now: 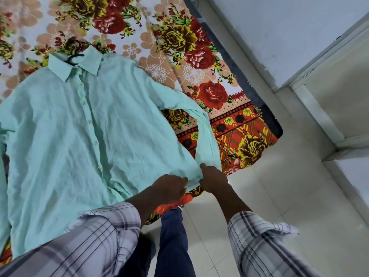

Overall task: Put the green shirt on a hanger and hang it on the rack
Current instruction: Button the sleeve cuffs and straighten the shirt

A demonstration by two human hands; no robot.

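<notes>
Head view: green shirt (79, 126) over hanger (70, 60)

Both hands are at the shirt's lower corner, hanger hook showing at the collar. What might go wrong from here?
Tugging the green shirt where the left hand and right hand grip it may slide it off the hanger. The folded sleeve lies near the edge of the bedsheet and may drag.

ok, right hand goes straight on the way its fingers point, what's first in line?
The green shirt: the right hand points up the bed, and its fingertip seems to touch the folded-back sleeve. Beyond that lies the floral bedsheet. Depth is unclear.
</notes>
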